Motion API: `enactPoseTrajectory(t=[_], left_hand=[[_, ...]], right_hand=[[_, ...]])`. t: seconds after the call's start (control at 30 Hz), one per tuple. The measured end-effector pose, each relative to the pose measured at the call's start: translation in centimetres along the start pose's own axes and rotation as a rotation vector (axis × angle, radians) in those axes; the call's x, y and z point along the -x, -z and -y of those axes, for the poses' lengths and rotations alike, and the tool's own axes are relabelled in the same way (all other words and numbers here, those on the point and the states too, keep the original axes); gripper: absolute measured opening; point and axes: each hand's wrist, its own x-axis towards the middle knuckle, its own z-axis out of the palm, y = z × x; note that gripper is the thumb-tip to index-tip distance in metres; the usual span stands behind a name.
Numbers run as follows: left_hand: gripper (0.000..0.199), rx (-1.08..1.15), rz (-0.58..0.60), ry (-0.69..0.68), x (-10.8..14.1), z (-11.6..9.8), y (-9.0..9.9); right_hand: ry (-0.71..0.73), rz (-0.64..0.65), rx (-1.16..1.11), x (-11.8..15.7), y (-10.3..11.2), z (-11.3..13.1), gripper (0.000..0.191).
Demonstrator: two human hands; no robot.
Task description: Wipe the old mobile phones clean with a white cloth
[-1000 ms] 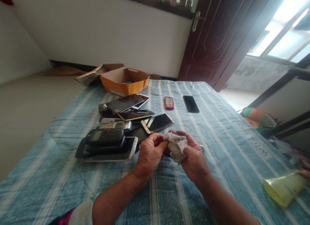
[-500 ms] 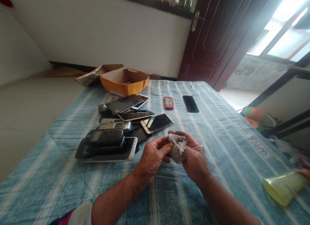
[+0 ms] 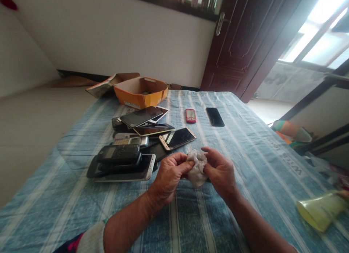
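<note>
A crumpled white tissue (image 3: 197, 173) is pinched between my two hands above the front part of the table. My left hand (image 3: 167, 176) closes on its left side, thumb on top. From the other side my right hand (image 3: 222, 173) grips it with thumb and bent fingers. A dark edge shows under the tissue near the right fingers; what it belongs to is hidden. Just beyond my hands lies a gold-framed smartphone (image 3: 178, 138) with a black screen. Left of my left hand, a black keypad phone (image 3: 118, 154) rests on a white-edged smartphone (image 3: 147, 169).
Several more phones and a dark tablet (image 3: 141, 116) overlap behind these. A pink keypad phone (image 3: 191, 116) and a black smartphone (image 3: 215, 117) lie farther back. An open orange box (image 3: 141, 98) stands at the far left edge. A yellow translucent object (image 3: 317, 211) sits at right.
The tissue has been bunched differently and shifted slightly left. My right hand's upper fingers have lifted a little from it. The phones have stayed put.
</note>
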Motion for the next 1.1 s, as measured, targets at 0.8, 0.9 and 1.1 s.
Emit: enactPoseTrajectory(t=[0.8,0.9,1.1], left_hand=[[0.009,-0.24,-0.054,-0.226,-0.3,0.0,0.4],[0.012,-0.175,0.011,-0.181,-0.2,-0.2,0.3],[0.017,-0.088,0.128,-0.063,-0.2,-0.7,0.7]], right_hand=[[-0.114,0.107,-0.085,-0.1,0.4,0.9,0.037],[-0.237,0.303,-0.271,-0.4,0.9,1.6,0.046],[-0.314,0.542,-0.319,-0.6,1.4,1.6,0.025]])
